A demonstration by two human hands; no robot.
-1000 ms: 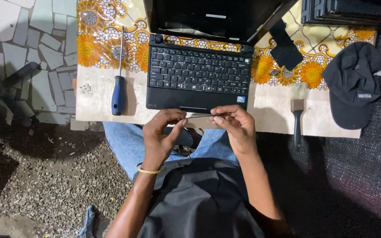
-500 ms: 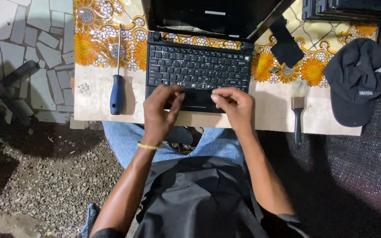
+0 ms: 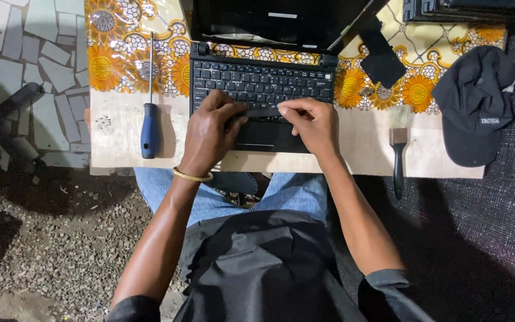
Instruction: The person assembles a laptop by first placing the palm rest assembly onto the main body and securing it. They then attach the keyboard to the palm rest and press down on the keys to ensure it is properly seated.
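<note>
A black laptop point(image 3: 261, 79) lies open on the small table point(image 3: 365, 144), its dark screen tilted away from me. Both hands are on the lower row of its keyboard. Between them is a thin dark strip point(image 3: 263, 111), about as long as a space bar, lying flat along that row. My left hand point(image 3: 211, 129), with a gold bangle at the wrist, grips the strip's left end with its fingertips. My right hand point(image 3: 312, 122) pinches the strip's right end with thumb and forefinger.
A blue-handled screwdriver point(image 3: 149, 126) lies left of the laptop. A small paintbrush point(image 3: 398, 156) sits near the table's front right, and a black cap point(image 3: 475, 102) lies on its right end. A flat black piece point(image 3: 384, 58) rests on the flowered cloth. Gravel ground is on the left.
Both hands carried the thin strip from the table's front edge forward onto the keyboard's lower row, where it now lies flat.
</note>
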